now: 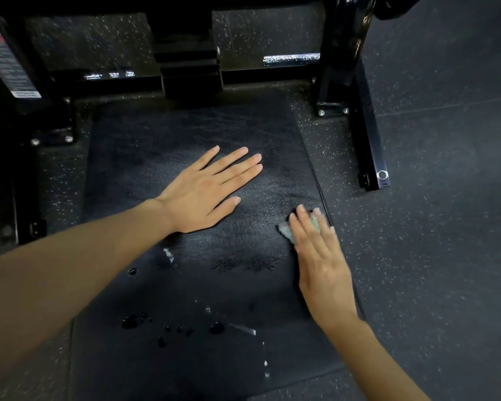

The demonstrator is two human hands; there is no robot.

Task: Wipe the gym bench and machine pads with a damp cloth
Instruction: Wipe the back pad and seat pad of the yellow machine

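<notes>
Right hand (320,256) is flat on a small wadded damp cloth (287,231) near the black bench pad's (185,134) right edge, left hand (206,189) spread empty on the surface; cloth looks soft and light, so palm pressure should beat pinching it.

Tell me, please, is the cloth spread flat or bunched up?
Bunched: the cloth shows only as a small wad under the right hand fingers.

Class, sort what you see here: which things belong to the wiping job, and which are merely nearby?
In the job: cloth, under the right hand; bench pad; left hand, flat on the pad; droplets.

Merely nearby: black frame; label; speckled floor.
</notes>
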